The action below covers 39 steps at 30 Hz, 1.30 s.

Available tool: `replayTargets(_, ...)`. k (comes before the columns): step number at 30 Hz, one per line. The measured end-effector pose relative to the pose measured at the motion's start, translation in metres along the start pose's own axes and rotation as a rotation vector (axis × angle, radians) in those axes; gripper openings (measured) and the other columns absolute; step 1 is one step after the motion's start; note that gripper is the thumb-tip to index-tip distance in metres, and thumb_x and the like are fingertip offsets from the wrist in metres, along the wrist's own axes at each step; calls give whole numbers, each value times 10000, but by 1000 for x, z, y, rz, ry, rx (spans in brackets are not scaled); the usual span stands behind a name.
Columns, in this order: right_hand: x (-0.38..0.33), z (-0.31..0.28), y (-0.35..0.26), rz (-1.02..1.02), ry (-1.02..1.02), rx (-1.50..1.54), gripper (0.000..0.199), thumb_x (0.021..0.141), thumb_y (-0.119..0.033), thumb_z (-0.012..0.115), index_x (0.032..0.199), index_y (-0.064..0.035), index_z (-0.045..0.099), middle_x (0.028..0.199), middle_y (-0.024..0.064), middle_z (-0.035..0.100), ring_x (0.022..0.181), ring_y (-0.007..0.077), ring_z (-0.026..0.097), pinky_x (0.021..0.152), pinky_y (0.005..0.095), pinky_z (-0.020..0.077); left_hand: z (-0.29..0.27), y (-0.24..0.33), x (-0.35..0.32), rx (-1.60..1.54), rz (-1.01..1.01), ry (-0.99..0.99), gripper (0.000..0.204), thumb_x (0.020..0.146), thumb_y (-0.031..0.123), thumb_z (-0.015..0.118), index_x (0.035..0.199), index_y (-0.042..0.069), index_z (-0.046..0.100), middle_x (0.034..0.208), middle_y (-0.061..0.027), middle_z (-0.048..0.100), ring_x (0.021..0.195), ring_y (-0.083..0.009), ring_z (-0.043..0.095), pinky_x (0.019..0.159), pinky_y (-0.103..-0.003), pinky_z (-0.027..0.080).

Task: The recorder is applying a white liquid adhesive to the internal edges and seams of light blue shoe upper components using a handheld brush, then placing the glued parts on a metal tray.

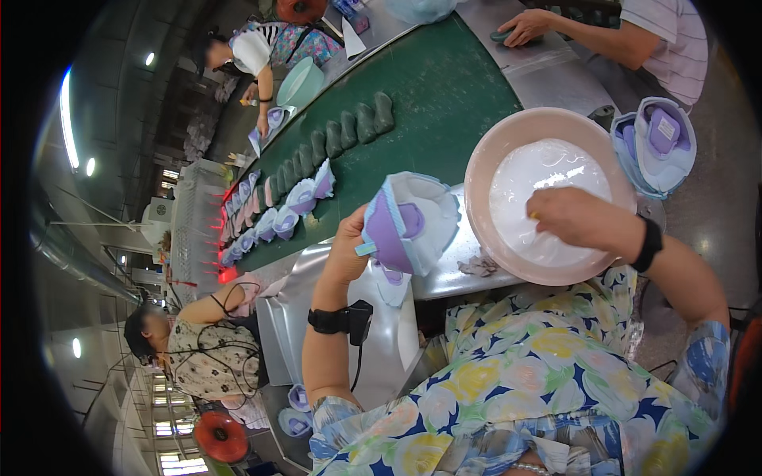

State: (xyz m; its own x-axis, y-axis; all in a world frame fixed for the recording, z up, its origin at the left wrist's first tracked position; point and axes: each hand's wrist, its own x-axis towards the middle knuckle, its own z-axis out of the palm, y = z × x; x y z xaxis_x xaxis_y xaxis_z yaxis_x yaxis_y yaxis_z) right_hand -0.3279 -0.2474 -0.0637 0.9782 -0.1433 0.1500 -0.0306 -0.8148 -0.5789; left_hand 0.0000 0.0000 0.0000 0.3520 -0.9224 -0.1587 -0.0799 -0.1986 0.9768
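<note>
Workpiece in hand: a shoe upper (409,226), white with lavender panels and a pale blue edge, held up over the inner edge of the steel bench (456,274). The left hand (348,246) is clamped around its left side, thumb and fingers closed on the material, so the opening and purple lining face the camera. Its long axis runs roughly from lower left to upper right, tilted, with the toe end pointing toward the basin.

The right hand (575,216) sits inside the pink basin (484,166), fingers curled down onto the white paste or liquid (532,178) that fills it. A small yellowish object shows at the fingertips; whether it is pinched or merely touched cannot be told, and the hand's closure is not clearly readable from this angle.

Key relation: the upper lies to the left of the right hand, just beside the basin's left rim and slightly lower in the picture than the rim's top. The left hand is on it; the right hand is near but apart, separated by the basin wall.

Surroundings:
- A second upper (659,143) of the same colours lies just right of the basin.
- A green conveyor belt (429,87) curves away behind the bench, carrying a row of dark green lasts (349,131) and more uppers (290,202).
- Other workers sit along the belt; one forearm (571,32) rests at the top right.
- A scrap of grey cloth (479,266) lies on the bench below the basin.
</note>
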Motion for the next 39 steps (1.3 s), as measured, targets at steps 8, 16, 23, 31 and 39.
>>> replayTargets(8,-11,-74,-14,-62,537,265,192,907,-160,704,1036,-26,658,910,125,686,803,263,656,745,340,508,56,27,42,141,-52,-311,404,843,27,776,1236,46,687,1064,26,712,946,-57,620,867,-245,512)
replayTargets(16,-1,-66,-14,103,620,361,269,893,-222,747,956,13,633,814,153,679,703,264,656,652,318,510,98,19,55,-273,121,-113,354,906,11,695,1253,64,656,1147,-30,699,994,-125,678,894,-291,565)
replayTargets(23,9,-42,-18,316,728,660,355,912,-278,732,968,66,668,820,148,708,718,185,683,671,280,537,116,-15,51,-309,317,217,302,925,30,685,1224,46,657,1142,-40,698,1029,-136,672,951,-296,541)
replayTargets(31,17,-21,-24,430,739,703,403,907,-322,730,974,71,669,844,159,715,736,219,704,673,293,552,117,-27,44,138,680,294,424,916,51,698,1326,13,593,1294,-118,630,1142,-195,637,999,-360,510)
replayTargets(39,13,-22,-32,328,724,830,343,912,-275,733,992,52,666,865,145,718,760,194,708,703,274,551,120,8,49,713,881,413,407,912,65,683,1305,-1,600,1324,-187,594,1135,-247,635,954,-350,515)
